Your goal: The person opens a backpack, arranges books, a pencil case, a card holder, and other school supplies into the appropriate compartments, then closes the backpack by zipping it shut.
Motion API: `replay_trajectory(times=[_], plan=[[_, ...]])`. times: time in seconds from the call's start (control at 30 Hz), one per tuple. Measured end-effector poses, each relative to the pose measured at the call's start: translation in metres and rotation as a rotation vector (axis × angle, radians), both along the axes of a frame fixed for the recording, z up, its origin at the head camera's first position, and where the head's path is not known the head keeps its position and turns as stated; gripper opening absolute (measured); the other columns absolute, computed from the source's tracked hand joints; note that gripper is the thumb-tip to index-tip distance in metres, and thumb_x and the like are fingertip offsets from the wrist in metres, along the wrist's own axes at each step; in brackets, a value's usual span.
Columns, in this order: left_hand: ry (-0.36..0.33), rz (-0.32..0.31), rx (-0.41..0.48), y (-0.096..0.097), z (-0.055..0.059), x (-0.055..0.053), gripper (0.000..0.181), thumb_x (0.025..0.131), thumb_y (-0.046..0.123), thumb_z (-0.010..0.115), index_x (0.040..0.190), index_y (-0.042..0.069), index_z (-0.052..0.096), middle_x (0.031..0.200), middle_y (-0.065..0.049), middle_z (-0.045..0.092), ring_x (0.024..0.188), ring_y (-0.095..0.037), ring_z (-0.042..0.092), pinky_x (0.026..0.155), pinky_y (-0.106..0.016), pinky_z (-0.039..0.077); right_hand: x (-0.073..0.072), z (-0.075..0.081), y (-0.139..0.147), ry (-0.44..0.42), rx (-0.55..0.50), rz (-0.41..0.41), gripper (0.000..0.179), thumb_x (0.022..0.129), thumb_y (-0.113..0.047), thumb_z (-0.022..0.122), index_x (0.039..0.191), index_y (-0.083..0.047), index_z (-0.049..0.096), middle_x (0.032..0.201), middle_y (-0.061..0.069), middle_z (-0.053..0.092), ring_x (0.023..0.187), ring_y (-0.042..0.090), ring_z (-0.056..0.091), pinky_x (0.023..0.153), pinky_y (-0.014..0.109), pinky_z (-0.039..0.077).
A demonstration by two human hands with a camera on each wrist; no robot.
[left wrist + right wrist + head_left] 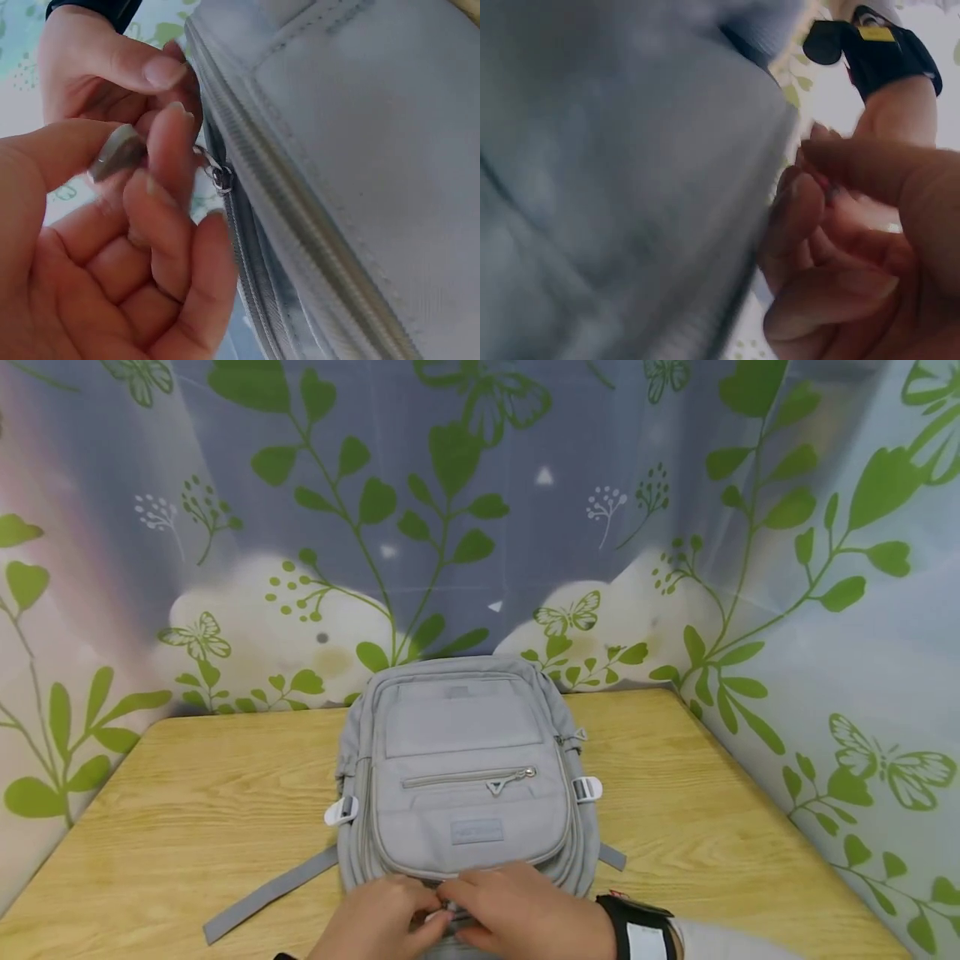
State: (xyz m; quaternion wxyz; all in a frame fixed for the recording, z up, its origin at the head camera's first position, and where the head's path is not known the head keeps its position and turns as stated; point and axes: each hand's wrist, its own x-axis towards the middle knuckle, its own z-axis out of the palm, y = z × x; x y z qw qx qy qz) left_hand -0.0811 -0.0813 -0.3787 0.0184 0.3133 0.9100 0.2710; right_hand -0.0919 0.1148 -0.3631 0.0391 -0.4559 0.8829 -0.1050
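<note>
A grey backpack [468,718] lies front up on a wooden table, its near end under both hands. In the left wrist view, my left hand [97,247] is beside the backpack's zipped edge. Its thumb and forefinger pinch a metal zipper pull [118,152], close to the zipper slider [221,178]. My right hand [525,910] is right beside the left one, fingers bent at the bag's near edge. Whether its fingertips grip the fabric I cannot tell. The right wrist view is blurred and shows the right fingers [832,300] along the bag's side.
The wooden table [712,827] extends to both sides of the bag. A loose grey strap [270,893] trails left, and a shorter strap end sticks out right. White side buckles [587,789] flank the bag. Leaf-printed curtains [480,527] hang behind and at the sides.
</note>
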Motion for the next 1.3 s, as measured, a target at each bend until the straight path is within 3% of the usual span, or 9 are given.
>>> replay_trajectory(times=[0.07,0.23,0.3,0.47,0.63,0.83,1.0,1.17,1.3], plan=[[0.126,-0.043,0.028,-0.003,-0.002,-0.002,0.035,0.093,0.038,0.056,0.061,0.023,0.055,0.057,0.017,0.041,0.051,0.005,0.034,0.048,-0.014,0.03,-0.001,-0.004,-0.002,0.001,-0.023,-0.025,0.003,0.092,-0.025,0.06,0.093,-0.024,0.058,0.082,-0.015,0.059,0.067,-0.007,0.05,0.058,0.007,0.037],[0.735,-0.117,0.059,-0.024,-0.014,-0.02,0.019,0.087,0.041,0.062,0.089,0.023,0.065,0.089,0.011,0.059,0.08,-0.003,0.053,0.071,-0.019,0.044,-0.002,-0.005,-0.001,-0.039,-0.075,-0.066,0.003,0.091,-0.019,0.061,0.09,-0.021,0.059,0.08,-0.014,0.058,0.065,-0.008,0.048,0.059,0.005,0.037],[0.839,-0.132,0.026,-0.033,-0.02,-0.028,0.033,0.081,0.043,0.068,0.105,0.021,0.065,0.11,0.005,0.06,0.1,-0.011,0.055,0.088,-0.028,0.042,-0.002,-0.002,0.002,-0.083,-0.095,-0.07,0.006,0.09,-0.023,0.063,0.093,-0.02,0.06,0.083,-0.013,0.06,0.065,-0.01,0.049,0.059,0.005,0.038],[0.814,-0.181,-0.114,-0.042,-0.035,-0.04,0.066,0.075,0.045,0.07,0.134,0.023,0.051,0.139,-0.001,0.049,0.125,-0.021,0.047,0.109,-0.036,0.024,-0.004,0.0,0.008,-0.186,-0.14,-0.029,0.017,0.089,-0.034,0.061,0.097,-0.02,0.06,0.083,-0.013,0.06,0.063,-0.012,0.047,0.057,0.006,0.04],[0.854,-0.191,-0.175,-0.038,-0.044,-0.043,0.056,0.085,0.039,0.061,0.136,0.019,0.05,0.137,0.002,0.052,0.125,-0.018,0.05,0.11,-0.035,0.023,-0.005,0.0,0.007,-0.211,-0.178,-0.006,0.012,0.096,-0.023,0.051,0.102,-0.018,0.06,0.09,-0.011,0.063,0.07,-0.01,0.049,0.062,0.008,0.042],[0.844,-0.183,-0.108,-0.034,-0.043,-0.043,0.036,0.096,0.03,0.045,0.127,0.018,0.059,0.128,0.005,0.06,0.119,-0.015,0.055,0.106,-0.035,0.032,-0.002,0.006,0.016,-0.232,-0.18,-0.152,0.014,0.092,-0.02,0.058,0.106,-0.017,0.056,0.096,-0.005,0.069,0.08,-0.004,0.061,0.066,0.011,0.047],[0.8,-0.189,-0.036,-0.032,-0.041,-0.043,0.033,0.094,0.024,0.051,0.125,0.019,0.061,0.125,0.006,0.061,0.117,-0.015,0.056,0.103,-0.036,0.038,-0.002,0.011,0.043,-0.243,-0.207,-0.207,0.011,0.09,-0.017,0.059,0.101,-0.017,0.06,0.091,-0.005,0.068,0.071,-0.007,0.056,0.062,0.013,0.046],[0.754,-0.207,0.03,-0.035,-0.04,-0.045,0.032,0.098,0.029,0.044,0.124,0.02,0.061,0.123,0.007,0.063,0.114,-0.016,0.058,0.099,-0.036,0.043,-0.01,0.027,0.086,-0.166,-0.126,-0.233,0.013,0.088,-0.012,0.062,0.098,-0.018,0.066,0.085,-0.008,0.067,0.062,-0.007,0.045,0.057,0.014,0.041],[0.711,-0.247,0.08,-0.039,-0.037,-0.047,0.031,0.098,0.027,0.046,0.123,0.019,0.062,0.121,0.006,0.065,0.112,-0.019,0.06,0.094,-0.038,0.047,-0.024,0.041,0.115,-0.027,-0.056,-0.313,0.016,0.087,-0.006,0.062,0.089,-0.021,0.067,0.073,-0.014,0.059,0.057,-0.006,0.04,0.053,0.016,0.035]])
